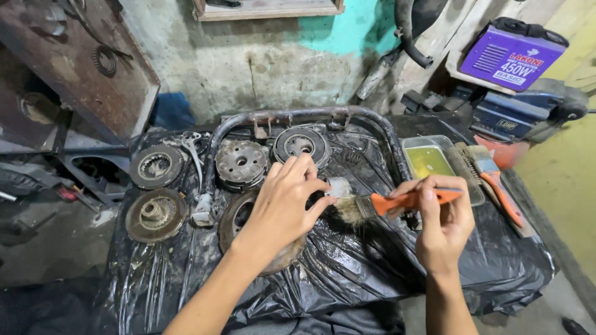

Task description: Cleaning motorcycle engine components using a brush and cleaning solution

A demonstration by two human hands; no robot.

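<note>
My left hand (pixel 284 201) pinches a small pale metal part (pixel 339 185) over a large round clutch drum (pixel 236 215) that lies on black plastic sheeting (pixel 347 273). My right hand (pixel 442 220) grips an orange-handled paintbrush (pixel 397 201), whose dirty bristles (pixel 351 209) touch the small part from the right. Several round clutch parts lie to the left and behind: a toothed hub (pixel 241 163), a ringed disc (pixel 302 143), a dark plate (pixel 156 166) and a rusty disc (pixel 155 214).
A clear tray of yellowish liquid (pixel 434 162) stands at the right, a second orange-handled brush (pixel 496 180) beside it. A bent metal tube frame (pixel 298 116) arches behind the parts. A purple box (pixel 510 54) and a blue machine (pixel 521 111) sit at back right.
</note>
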